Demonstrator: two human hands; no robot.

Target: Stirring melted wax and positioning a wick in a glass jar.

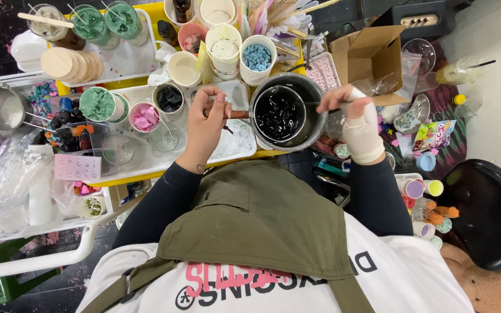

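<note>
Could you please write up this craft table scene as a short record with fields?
left hand: left hand grips the wooden handle of the small pot
right hand: right hand, bandaged, holds a thin stick over the pot
pot: small pot of glossy black liquid, set inside a larger metal pot
tray: white tray under the left hand
nearby: cup of blue pieces; cardboard box; cup of pink pieces
clothing: olive apron

The round metal pot (314,110) is shiny, and the black liquid (278,114) inside looks glossy. Its handle (239,115) is brown wood. The brown cardboard box (366,55) looks matt.
</note>
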